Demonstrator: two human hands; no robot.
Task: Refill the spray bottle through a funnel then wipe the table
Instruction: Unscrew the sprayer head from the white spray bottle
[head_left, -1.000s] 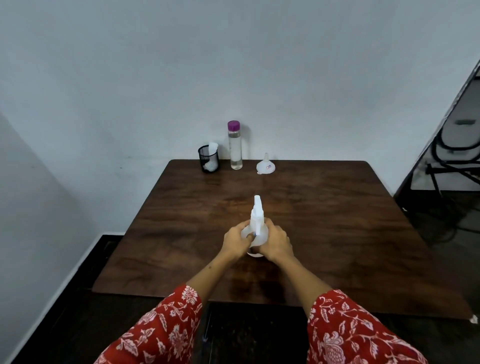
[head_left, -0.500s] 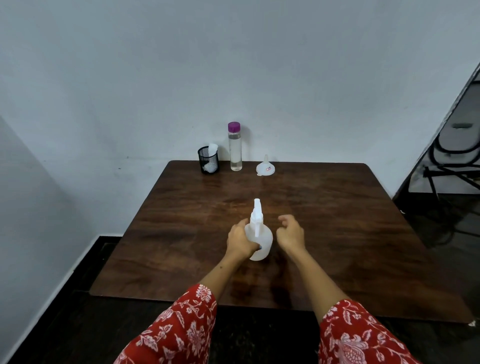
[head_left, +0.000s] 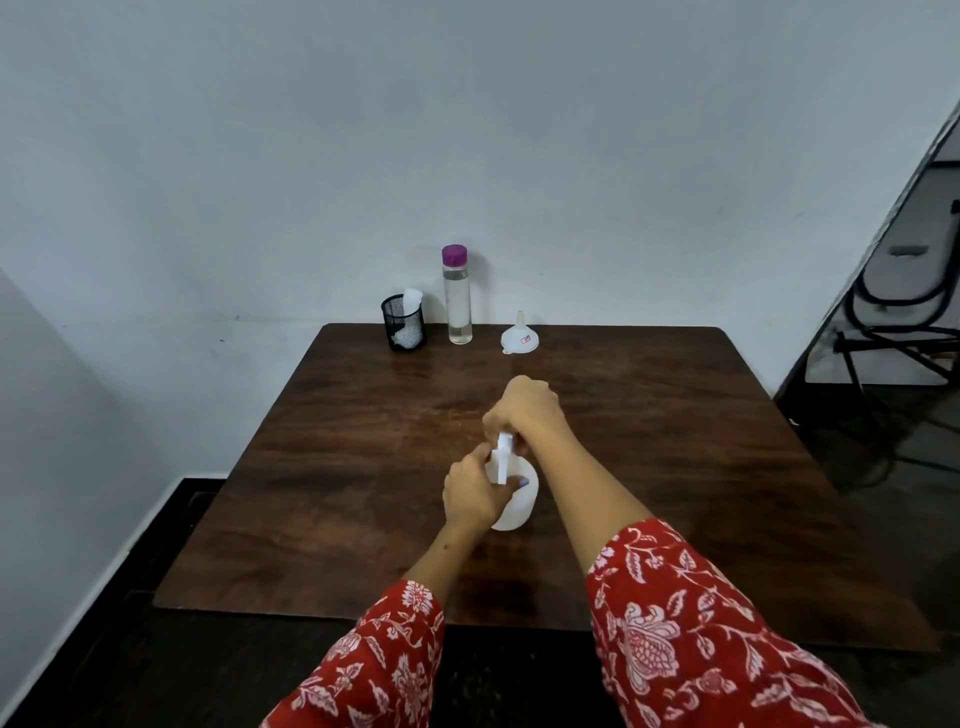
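A white spray bottle (head_left: 517, 506) stands upright near the middle of the brown wooden table (head_left: 675, 467). My left hand (head_left: 472, 493) is wrapped around its round body. My right hand (head_left: 527, 408) comes over from above and closes on the white spray head (head_left: 504, 457). At the table's far edge stand a clear water bottle (head_left: 457, 296) with a purple cap and a white funnel (head_left: 519, 335), spout up. A black mesh cup (head_left: 403, 322) left of the water bottle holds a white cloth.
The table's far edge is against a pale wall. A black-framed chair (head_left: 893, 312) stands on the dark floor at the right. A dark floor strip runs along the table's left side.
My right hand has risen from beside the bottle and now closes on the spray head. My left hand keeps its hold on the bottle body, which stays in place.
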